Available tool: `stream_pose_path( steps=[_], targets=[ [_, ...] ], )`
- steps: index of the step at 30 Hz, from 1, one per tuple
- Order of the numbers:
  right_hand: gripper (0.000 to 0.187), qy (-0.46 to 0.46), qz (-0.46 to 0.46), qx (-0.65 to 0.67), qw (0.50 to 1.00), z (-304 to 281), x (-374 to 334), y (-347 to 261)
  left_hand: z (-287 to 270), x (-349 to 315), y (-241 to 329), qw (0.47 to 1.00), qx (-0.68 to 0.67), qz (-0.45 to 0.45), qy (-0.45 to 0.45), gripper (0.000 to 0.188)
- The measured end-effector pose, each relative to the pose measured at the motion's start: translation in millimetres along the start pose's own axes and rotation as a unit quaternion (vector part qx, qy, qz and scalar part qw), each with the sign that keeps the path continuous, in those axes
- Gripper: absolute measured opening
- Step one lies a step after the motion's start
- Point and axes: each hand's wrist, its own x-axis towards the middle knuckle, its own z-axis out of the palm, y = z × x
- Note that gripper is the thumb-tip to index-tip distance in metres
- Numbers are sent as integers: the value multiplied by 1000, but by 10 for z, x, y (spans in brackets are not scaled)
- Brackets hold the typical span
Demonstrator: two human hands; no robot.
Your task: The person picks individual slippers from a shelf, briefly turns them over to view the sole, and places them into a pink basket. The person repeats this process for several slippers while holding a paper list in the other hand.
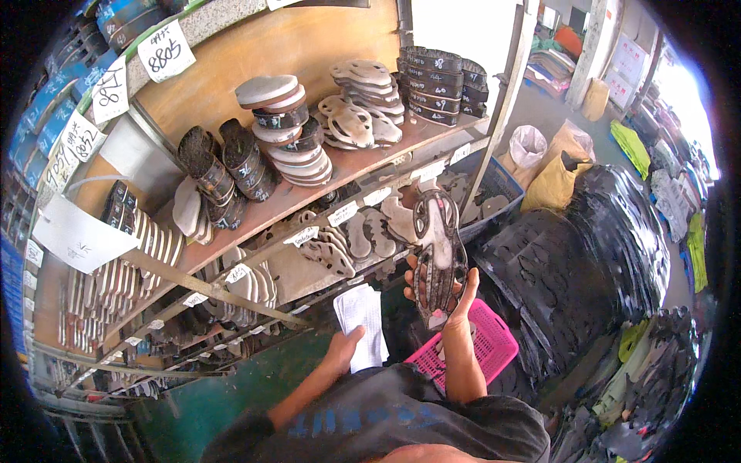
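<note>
My right hand point(461, 310) is closed round the lower part of a long, dark sole-shaped cutting die point(438, 247). Its frame stands upright in my grip, with pale inner areas and pink marks near both ends. Fingers show along its left edge and the thumb on its right. My left hand point(344, 350) pinches a folded white sheet of paper point(360, 318) covered in fine lines, thumb on top. Below the die, partly behind my right forearm, is a pink plastic basket point(503, 351) with a few pale pieces in it.
A shelf rack point(370, 166) with stacked sole-shaped pieces point(302, 163) and black dies point(430, 85) fills the left and middle. Handwritten labels hang along its edges. Black sheet material point(571, 247) is heaped at the right, with yellow sacks point(556, 177) behind it.
</note>
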Motion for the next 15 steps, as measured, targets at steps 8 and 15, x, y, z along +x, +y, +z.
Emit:
stream_pose_path(
  steps=[8,15],
  targets=[
    [110,-38,-23,-41,998,-45,239,-30,-58,0,174,992,-120,22,-30,50],
    [112,-1,-49,-41,998,0,322,44,-54,293,423,995,-85,14,-52,52]
  ],
)
